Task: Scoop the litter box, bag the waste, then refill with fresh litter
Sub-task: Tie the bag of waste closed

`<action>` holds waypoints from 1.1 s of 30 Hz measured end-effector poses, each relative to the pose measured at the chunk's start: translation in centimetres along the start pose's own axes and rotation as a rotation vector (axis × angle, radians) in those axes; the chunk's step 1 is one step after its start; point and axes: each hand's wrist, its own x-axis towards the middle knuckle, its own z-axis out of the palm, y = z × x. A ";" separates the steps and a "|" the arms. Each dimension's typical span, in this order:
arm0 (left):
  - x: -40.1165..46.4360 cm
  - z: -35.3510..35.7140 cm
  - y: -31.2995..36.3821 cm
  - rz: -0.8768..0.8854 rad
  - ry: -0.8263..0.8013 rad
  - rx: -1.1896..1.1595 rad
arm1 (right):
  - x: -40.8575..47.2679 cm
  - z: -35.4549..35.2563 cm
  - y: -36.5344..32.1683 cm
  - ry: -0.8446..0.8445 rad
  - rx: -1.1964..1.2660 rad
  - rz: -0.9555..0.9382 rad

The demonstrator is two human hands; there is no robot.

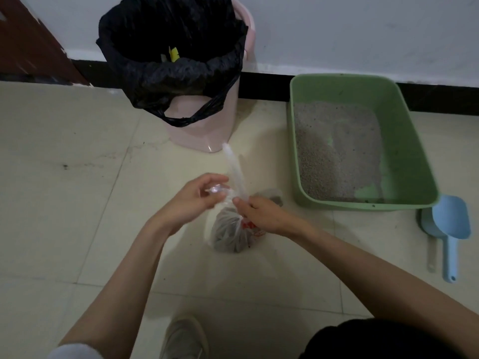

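A small clear plastic bag (230, 233) holding grey litter waste sits on the tiled floor in the middle of the view. My left hand (197, 200) pinches one twisted end of the bag at its neck. My right hand (261, 216) grips the neck from the right, and a long twisted strip of the bag (233, 167) sticks up between the hands. To the right, the green litter box (404, 120) stands against the wall with a thin layer of grey litter; bare green shows in spots. A blue scoop (451, 229) lies on the floor right of the box.
A pink bin (207, 120) lined with a black bag (171, 60) stands at the wall behind the hands. A second pale scoop handle (430, 255) lies beside the blue one. My shoe (184, 338) is at the bottom edge. A dark door is at the far left.
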 end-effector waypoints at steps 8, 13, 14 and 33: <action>-0.9 -0.3 -0.1 0.067 0.229 0.047 | 0.8 -0.6 1.9 0.216 0.351 0.150; -2.1 0.1 2.1 0.163 0.062 0.165 | 1.3 -1.1 2.7 0.248 0.719 0.210; -2.2 0.4 2.4 0.157 -0.009 0.183 | 1.3 -1.2 2.9 0.222 0.782 0.227; 3.2 6.2 -4.6 0.160 0.038 0.245 | -0.5 -2.7 4.5 0.074 0.389 0.040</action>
